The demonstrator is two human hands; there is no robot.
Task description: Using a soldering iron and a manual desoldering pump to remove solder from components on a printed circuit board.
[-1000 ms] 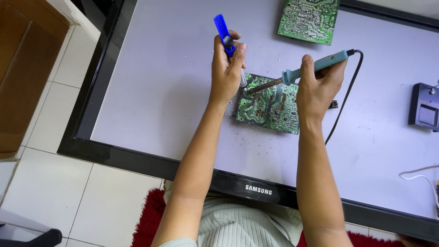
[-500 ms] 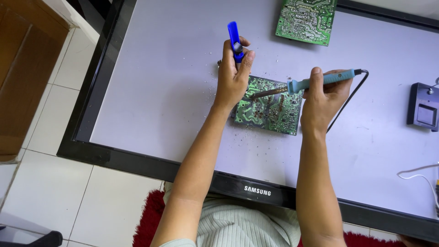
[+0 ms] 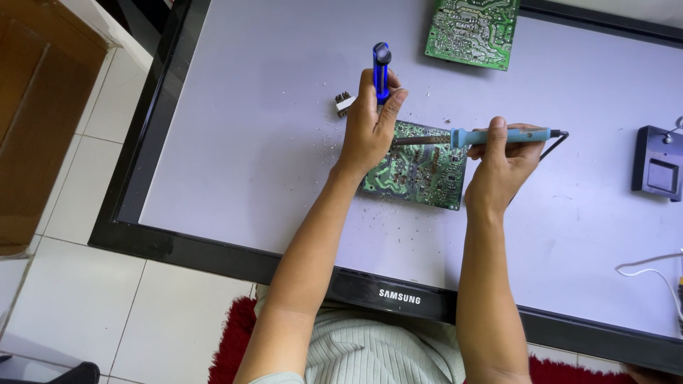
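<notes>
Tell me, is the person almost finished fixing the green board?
Hard to say. Bits of debris lie around the green circuit board, and a small loose part sits beside it, so some work looks done. Right now the left hand holds a blue pump tool upright, and the right hand lays the soldering iron across the board. A second board waits untouched.
</notes>
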